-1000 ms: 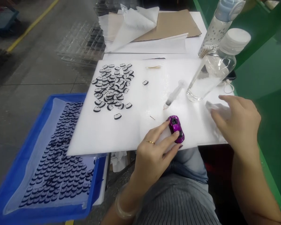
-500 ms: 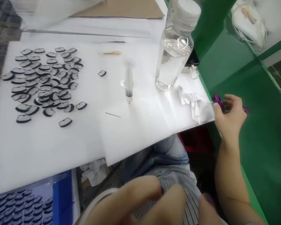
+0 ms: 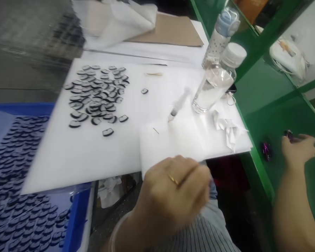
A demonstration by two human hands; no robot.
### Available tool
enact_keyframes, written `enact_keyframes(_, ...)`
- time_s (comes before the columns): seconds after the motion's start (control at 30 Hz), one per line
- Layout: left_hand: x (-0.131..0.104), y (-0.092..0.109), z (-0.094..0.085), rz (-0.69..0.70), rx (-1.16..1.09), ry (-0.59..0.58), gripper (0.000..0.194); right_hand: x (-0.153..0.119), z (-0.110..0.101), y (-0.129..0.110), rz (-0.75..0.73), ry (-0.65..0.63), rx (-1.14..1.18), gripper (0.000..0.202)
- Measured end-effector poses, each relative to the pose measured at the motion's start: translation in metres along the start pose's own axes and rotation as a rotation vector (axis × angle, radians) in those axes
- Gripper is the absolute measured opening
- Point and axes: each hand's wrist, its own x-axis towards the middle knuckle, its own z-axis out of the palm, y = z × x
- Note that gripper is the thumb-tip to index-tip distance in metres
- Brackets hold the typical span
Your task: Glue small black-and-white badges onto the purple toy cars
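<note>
My left hand [image 3: 177, 189], with a gold ring and blurred by motion, is raised before the table's near edge. Its fingers are curled, and whatever may be inside them is hidden. Far to the right, my right hand [image 3: 300, 148] pinches a small dark purple shiny object [image 3: 288, 134] over the green surface [image 3: 283, 115]. A second shiny purple object [image 3: 266, 150] lies to its left. On the white board [image 3: 94, 154] are a syringe [image 3: 177, 105], a thin brown needle-like stick [image 3: 155, 130] and many small curved black-edged pieces [image 3: 97, 94], one piece [image 3: 144, 91] apart.
A clear bottle of liquid [image 3: 215, 84] stands at the right, with a dotted bottle [image 3: 217, 38] behind it. Crumpled tissue [image 3: 231, 133] lies near the right edge. A blue tray [image 3: 77, 217] of similar pieces sits lower left. Brown cardboard [image 3: 170, 31] lies at the back.
The view has swung left, showing more of the blue tray. My right hand has moved from the nearer purple object to the farther one. My left hand has risen, its fingers curled.
</note>
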Motion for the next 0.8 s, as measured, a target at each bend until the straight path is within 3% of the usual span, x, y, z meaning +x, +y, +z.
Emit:
enact_keyframes(0.07, -0.002, -0.024, 0.006, 0.002, 0.122, 0.006, 0.014, -0.023, 0.005, -0.042, -0.122, -0.007, 0.127, 0.045)
enact_keyframes(0.1, -0.005, -0.035, 0.008, -0.023, 0.180, 0.010, 0.023, -0.038, 0.007, -0.068, -0.215, -0.041, 0.198, 0.048)
enact_keyframes(0.17, -0.011, -0.050, 0.010, -0.067, 0.254, -0.001, 0.045, -0.066, 0.013, -0.125, -0.480, -0.293, 0.341, 0.031)
enact_keyframes(0.2, -0.014, -0.054, 0.011, -0.068, 0.266, -0.013, 0.051, -0.077, 0.016, -0.152, -0.721, -0.477, 0.484, 0.026)
enact_keyframes(0.27, -0.019, -0.055, 0.011, -0.048, 0.248, -0.012, 0.049, -0.089, 0.022, -0.200, -0.971, -0.754, 0.657, 0.020)
enact_keyframes(0.33, -0.023, -0.049, 0.011, -0.033, 0.218, 0.022, 0.042, -0.092, 0.031, -0.232, -0.888, -0.819, 0.768, 0.007)
enact_keyframes(0.4, -0.027, -0.040, 0.013, -0.062, 0.233, 0.076, 0.037, -0.089, 0.040, -0.251, -0.621, -0.740, 0.839, 0.022)
enact_keyframes(0.47, -0.028, -0.032, 0.013, -0.108, 0.274, 0.074, 0.034, -0.083, 0.048, -0.261, -0.456, -0.733, 0.873, 0.031)
enact_keyframes(0.57, -0.025, -0.029, 0.004, -0.117, 0.238, -0.130, 0.046, -0.073, 0.052, -0.268, -0.494, -0.925, 0.912, 0.025)
enact_keyframes(0.67, -0.017, -0.039, -0.010, -0.061, 0.123, -0.353, 0.060, -0.063, 0.050, -0.267, -0.479, -1.002, 1.191, 0.022)
enact_keyframes(0.73, -0.012, -0.048, -0.013, -0.024, 0.036, -0.378, 0.061, -0.062, 0.053, -0.265, -0.411, -0.935, 1.415, 0.014)
enact_keyframes(0.8, -0.008, -0.054, -0.010, -0.027, -0.061, -0.306, 0.058, -0.066, 0.059, -0.262, -0.364, -0.891, 1.486, 0.011)
